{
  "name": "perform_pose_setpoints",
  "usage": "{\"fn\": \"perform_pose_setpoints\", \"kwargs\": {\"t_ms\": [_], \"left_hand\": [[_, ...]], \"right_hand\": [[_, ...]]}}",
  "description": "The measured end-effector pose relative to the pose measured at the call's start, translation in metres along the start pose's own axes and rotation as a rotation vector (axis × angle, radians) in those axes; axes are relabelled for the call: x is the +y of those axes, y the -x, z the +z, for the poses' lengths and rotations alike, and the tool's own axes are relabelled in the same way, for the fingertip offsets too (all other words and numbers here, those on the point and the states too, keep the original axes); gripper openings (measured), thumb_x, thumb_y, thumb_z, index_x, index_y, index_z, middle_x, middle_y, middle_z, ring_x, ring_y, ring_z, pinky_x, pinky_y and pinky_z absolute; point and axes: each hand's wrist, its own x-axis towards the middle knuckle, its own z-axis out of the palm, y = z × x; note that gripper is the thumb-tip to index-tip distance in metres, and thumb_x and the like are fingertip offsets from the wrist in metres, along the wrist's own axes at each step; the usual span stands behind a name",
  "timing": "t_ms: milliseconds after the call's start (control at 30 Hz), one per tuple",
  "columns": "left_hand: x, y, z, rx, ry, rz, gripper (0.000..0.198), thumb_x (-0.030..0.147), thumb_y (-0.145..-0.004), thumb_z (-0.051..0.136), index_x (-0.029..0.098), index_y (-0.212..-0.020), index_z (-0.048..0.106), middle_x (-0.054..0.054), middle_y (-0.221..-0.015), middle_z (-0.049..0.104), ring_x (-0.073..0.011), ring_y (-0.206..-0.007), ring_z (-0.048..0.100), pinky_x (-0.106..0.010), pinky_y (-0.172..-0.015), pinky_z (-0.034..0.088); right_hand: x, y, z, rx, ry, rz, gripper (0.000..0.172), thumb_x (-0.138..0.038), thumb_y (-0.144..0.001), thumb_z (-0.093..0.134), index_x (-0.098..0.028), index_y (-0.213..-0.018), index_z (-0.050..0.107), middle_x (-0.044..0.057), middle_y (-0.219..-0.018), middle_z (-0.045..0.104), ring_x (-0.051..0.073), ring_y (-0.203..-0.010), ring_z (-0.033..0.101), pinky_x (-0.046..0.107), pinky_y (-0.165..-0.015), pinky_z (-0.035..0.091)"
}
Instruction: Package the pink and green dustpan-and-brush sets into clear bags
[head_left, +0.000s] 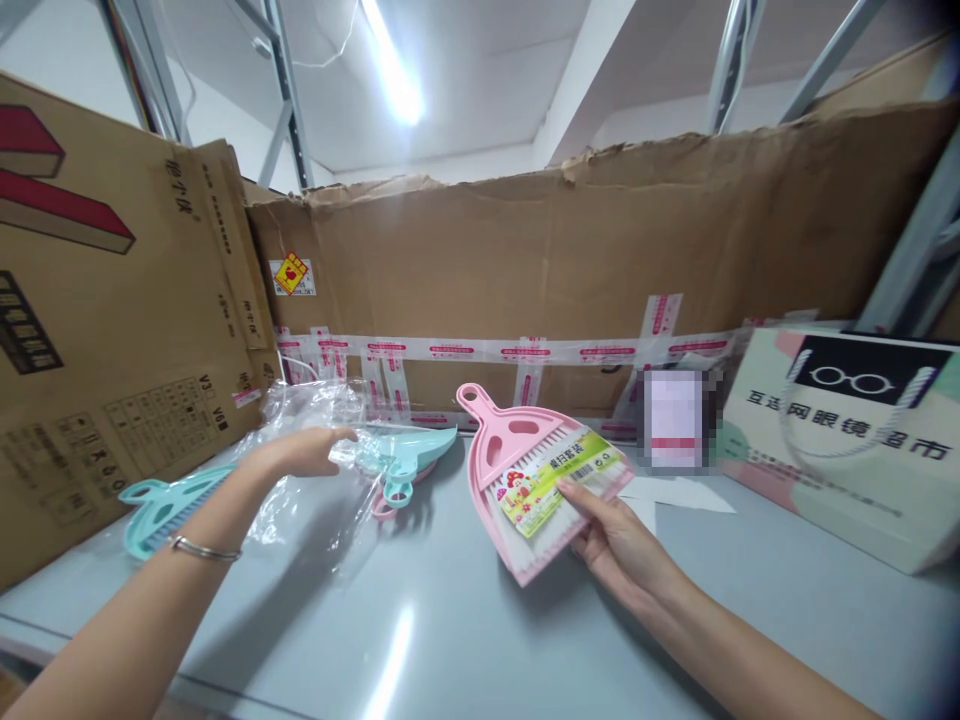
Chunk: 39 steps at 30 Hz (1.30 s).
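My right hand (611, 540) grips a pink dustpan-and-brush set (517, 435) by its wide edge, thumb on top and fingers underneath. The set is tilted towards me, its handle up and to the left. A green and yellow label (551, 485) lies across the white brush bristles. My left hand (311, 452) is over a crumpled clear plastic bag (289, 505), thumb and fingers apart. Just right of its fingertips lies a turquoise dustpan set (401, 455) with a pink loop (384, 508) showing beneath it. Another turquoise dustpan set (169, 505) is partly hidden behind my left forearm.
A large printed carton (142, 330) stands on the left of the grey table (450, 640). A long taped carton (480, 270) closes off the back. At the right are a paper bag with a glasses picture (847, 450), a blurred-out pale item (675, 415) and white paper (682, 493).
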Motion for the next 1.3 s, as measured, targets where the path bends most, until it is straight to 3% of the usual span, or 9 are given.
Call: {"fn": "perform_pose_setpoints", "kwargs": {"t_ms": [100, 133, 300, 467, 633, 767, 900, 1067, 1300], "left_hand": [[0.002, -0.003, 0.002, -0.235, -0.303, 0.024, 0.020, 0.015, -0.050, 0.053, 0.022, -0.066, 0.064, -0.001, -0.058, 0.058, -0.0161, -0.051, 0.046, -0.024, -0.050, 0.029], [0.004, -0.002, 0.001, -0.238, -0.368, 0.035, 0.016, 0.015, -0.053, 0.051, 0.022, -0.063, 0.062, -0.002, -0.058, 0.057, -0.0168, -0.052, 0.047, -0.024, -0.050, 0.028], [0.030, 0.012, -0.015, 0.003, -0.630, -0.006, 0.015, 0.014, -0.065, 0.046, 0.022, -0.071, 0.058, -0.004, -0.058, 0.056, -0.0185, -0.051, 0.049, -0.026, -0.052, 0.030], [0.080, 0.028, -0.020, 0.052, -0.806, 0.242, 0.021, 0.005, -0.069, 0.043, 0.020, -0.073, 0.056, -0.004, -0.060, 0.056, -0.0173, -0.053, 0.052, -0.026, -0.052, 0.032], [0.117, 0.031, 0.013, -0.030, -0.871, 0.497, 0.020, 0.006, -0.073, 0.041, 0.014, -0.067, 0.058, -0.008, -0.067, 0.061, -0.0174, -0.055, 0.057, -0.026, -0.049, 0.037], [0.117, 0.022, 0.055, 0.052, -0.829, 0.624, 0.026, 0.020, -0.085, 0.039, 0.013, -0.071, 0.060, -0.010, -0.071, 0.060, -0.0186, -0.062, 0.059, -0.027, -0.052, 0.042], [0.112, 0.016, 0.087, 0.096, -0.775, 0.634, 0.015, 0.011, -0.082, 0.044, 0.012, -0.084, 0.058, -0.010, -0.081, 0.059, -0.0196, -0.073, 0.059, -0.025, -0.053, 0.042], [0.119, 0.023, 0.092, 0.125, -0.753, 0.550, 0.019, 0.011, -0.083, 0.039, 0.013, -0.081, 0.058, -0.009, -0.081, 0.058, -0.0211, -0.074, 0.058, -0.027, -0.053, 0.041], [0.123, 0.034, 0.098, 0.128, -0.718, 0.585, 0.022, 0.000, -0.075, 0.042, 0.014, -0.084, 0.058, -0.009, -0.084, 0.059, -0.0196, -0.078, 0.056, -0.025, -0.056, 0.041]], "right_hand": [[0.000, 0.001, 0.000, 0.001, -0.005, 0.007, 0.025, -0.016, -0.063, 0.072, -0.019, -0.086, 0.061, 0.001, -0.077, 0.073, 0.017, -0.069, 0.068, 0.024, -0.057, 0.056], [-0.001, 0.001, 0.000, 0.001, -0.004, 0.011, 0.025, -0.015, -0.064, 0.072, -0.019, -0.086, 0.061, 0.001, -0.077, 0.073, 0.017, -0.069, 0.068, 0.025, -0.057, 0.056], [-0.007, 0.002, 0.000, -0.012, -0.003, 0.031, 0.030, -0.016, -0.064, 0.072, -0.018, -0.092, 0.060, 0.003, -0.083, 0.073, 0.018, -0.072, 0.068, 0.026, -0.060, 0.057], [-0.028, 0.015, 0.005, -0.004, -0.008, 0.012, 0.035, -0.017, -0.064, 0.072, -0.019, -0.097, 0.061, 0.005, -0.091, 0.072, 0.022, -0.079, 0.068, 0.029, -0.067, 0.058], [-0.046, 0.029, -0.005, -0.001, 0.045, -0.056, 0.047, -0.017, -0.061, 0.076, -0.018, -0.106, 0.059, 0.006, -0.096, 0.071, 0.023, -0.083, 0.068, 0.028, -0.066, 0.059], [-0.052, 0.036, -0.025, 0.067, 0.083, -0.040, 0.051, -0.017, -0.057, 0.078, -0.017, -0.105, 0.060, 0.007, -0.095, 0.071, 0.024, -0.081, 0.068, 0.029, -0.065, 0.059], [-0.051, 0.044, -0.042, 0.068, 0.162, 0.064, 0.050, -0.022, -0.057, 0.079, -0.015, -0.104, 0.062, 0.010, -0.095, 0.071, 0.026, -0.081, 0.068, 0.032, -0.069, 0.058], [-0.036, 0.045, -0.052, -0.010, 0.297, 0.187, 0.045, -0.029, -0.063, 0.075, -0.010, -0.103, 0.064, 0.014, -0.095, 0.070, 0.027, -0.083, 0.067, 0.035, -0.076, 0.056], [-0.019, 0.042, -0.043, -0.022, 0.287, 0.159, 0.047, -0.032, -0.063, 0.074, -0.012, -0.104, 0.065, 0.014, -0.097, 0.070, 0.028, -0.087, 0.066, 0.038, -0.079, 0.054]]}}
